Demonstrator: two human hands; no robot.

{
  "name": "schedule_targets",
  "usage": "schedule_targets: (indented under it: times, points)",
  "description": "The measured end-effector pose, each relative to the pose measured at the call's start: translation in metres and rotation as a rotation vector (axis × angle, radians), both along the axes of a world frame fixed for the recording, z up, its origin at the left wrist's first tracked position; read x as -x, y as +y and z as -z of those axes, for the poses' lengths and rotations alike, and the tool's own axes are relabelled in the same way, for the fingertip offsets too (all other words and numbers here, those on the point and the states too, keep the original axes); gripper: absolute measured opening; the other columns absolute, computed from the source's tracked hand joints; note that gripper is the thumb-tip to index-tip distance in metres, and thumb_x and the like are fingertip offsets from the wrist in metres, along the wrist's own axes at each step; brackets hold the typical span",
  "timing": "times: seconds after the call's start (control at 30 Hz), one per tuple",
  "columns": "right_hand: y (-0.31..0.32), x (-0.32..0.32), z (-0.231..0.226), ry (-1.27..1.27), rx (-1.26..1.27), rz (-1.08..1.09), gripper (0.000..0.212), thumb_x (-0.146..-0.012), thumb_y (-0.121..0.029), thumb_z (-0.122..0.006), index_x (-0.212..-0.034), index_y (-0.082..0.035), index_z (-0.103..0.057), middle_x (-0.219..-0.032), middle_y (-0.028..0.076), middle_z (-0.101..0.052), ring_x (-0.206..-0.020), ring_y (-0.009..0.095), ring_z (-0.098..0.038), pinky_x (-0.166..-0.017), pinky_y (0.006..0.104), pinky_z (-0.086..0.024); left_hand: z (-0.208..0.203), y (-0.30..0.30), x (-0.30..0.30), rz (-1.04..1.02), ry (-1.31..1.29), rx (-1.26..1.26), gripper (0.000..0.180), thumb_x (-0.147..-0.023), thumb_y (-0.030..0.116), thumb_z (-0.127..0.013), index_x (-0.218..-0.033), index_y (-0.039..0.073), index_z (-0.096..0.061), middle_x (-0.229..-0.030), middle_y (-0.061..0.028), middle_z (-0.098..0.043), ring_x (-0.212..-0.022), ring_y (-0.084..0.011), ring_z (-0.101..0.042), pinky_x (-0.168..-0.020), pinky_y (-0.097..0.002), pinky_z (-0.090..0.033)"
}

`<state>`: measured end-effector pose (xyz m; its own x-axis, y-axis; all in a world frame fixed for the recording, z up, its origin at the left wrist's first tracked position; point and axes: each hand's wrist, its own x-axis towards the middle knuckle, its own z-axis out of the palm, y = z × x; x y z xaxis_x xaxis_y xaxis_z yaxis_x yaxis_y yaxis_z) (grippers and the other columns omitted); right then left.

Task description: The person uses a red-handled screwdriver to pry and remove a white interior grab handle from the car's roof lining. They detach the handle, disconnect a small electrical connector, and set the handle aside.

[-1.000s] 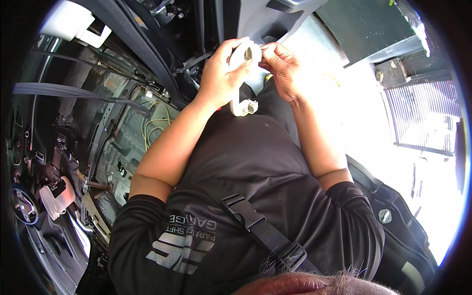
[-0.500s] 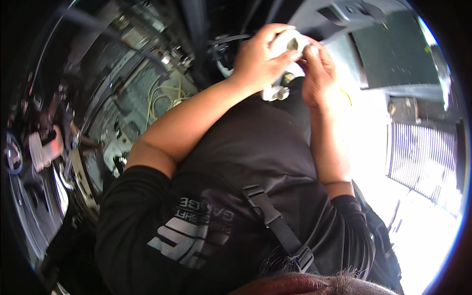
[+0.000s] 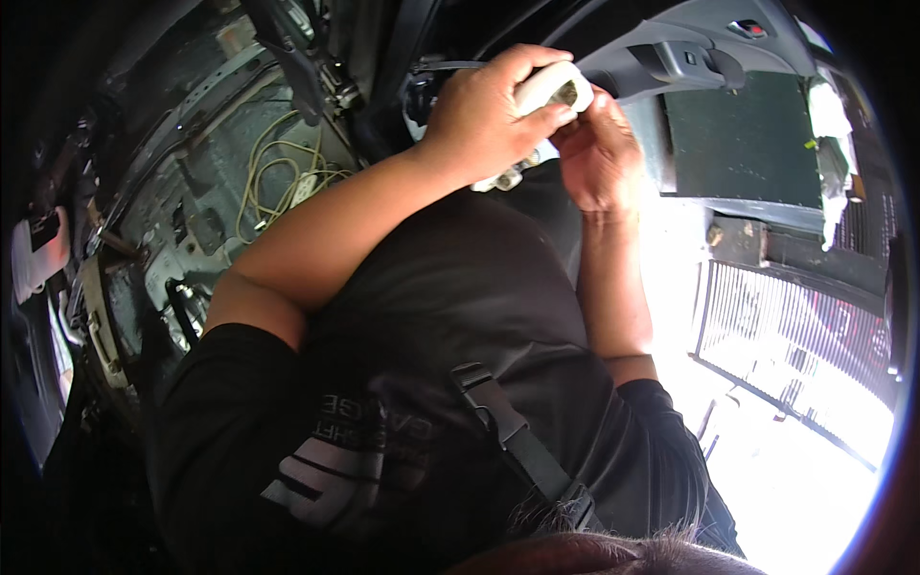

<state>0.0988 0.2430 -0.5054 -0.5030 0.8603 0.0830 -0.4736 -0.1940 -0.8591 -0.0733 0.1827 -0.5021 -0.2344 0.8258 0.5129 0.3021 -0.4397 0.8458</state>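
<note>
1. The left hand [image 3: 479, 120] pinches a white plastic fitting [image 3: 543, 88], thumb on its near face, fingers curled over the far side.
2. The right hand [image 3: 602, 158] has bent fingers gathered at the fitting's right-hand end; whether they grip anything cannot be told.
3. The fitting sits up and left of the right hand, its hollow end facing right; the left hand is nearer, wrapped round it.
4. Another pale end [image 3: 506, 179] shows below the left hand. If joined, the long axis slants from upper right to lower left; the hand hides the middle.
5. Leftward lies looped yellowish cable [image 3: 273, 182]; up and right, a grey car door panel [image 3: 671, 62].
</note>
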Motion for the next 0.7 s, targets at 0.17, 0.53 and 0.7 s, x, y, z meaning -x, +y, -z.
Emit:
schedule_targets:
  times: [0.17,0.53,0.7]
  points:
    - [0.002,0.008,0.005,-0.023,0.075,-0.032,0.030,-0.112,-0.029,-0.054,-0.118,-0.003,-0.067,-0.116,0.011,-0.074,-0.106,0.024,-0.069,-0.102,0.0457,-0.052,0.003,-0.005,0.003,-0.026,0.053,0.042,0.047,-0.091,0.020,-0.081,-0.135,0.011,-0.066,-0.109,-0.0145,-0.078,-0.097,-0.0297,-0.078,-0.084,-0.0383,-0.062]
    - [-0.001,0.010,0.005,0.007,-0.138,-0.107,0.046,-0.108,-0.038,-0.064,-0.143,-0.009,-0.056,-0.131,0.007,-0.066,-0.125,0.023,-0.062,-0.111,0.0471,-0.047,0.008,0.011,-0.001,-0.077,-0.087,0.005,0.050,-0.088,0.017,-0.080,-0.135,0.009,-0.064,-0.115,-0.0135,-0.077,-0.103,-0.0256,-0.077,-0.088,-0.0368,-0.060]
    - [0.011,0.006,0.007,-0.077,-0.162,-0.128,0.069,-0.105,-0.043,-0.068,-0.154,-0.001,-0.044,-0.144,0.014,-0.059,-0.133,0.027,-0.058,-0.117,0.0427,-0.043,0.004,0.004,-0.006,-0.033,-0.060,-0.020,0.061,-0.084,0.022,-0.085,-0.137,0.007,-0.060,-0.105,-0.0156,-0.076,-0.095,-0.0299,-0.078,-0.083,-0.0376,-0.062]
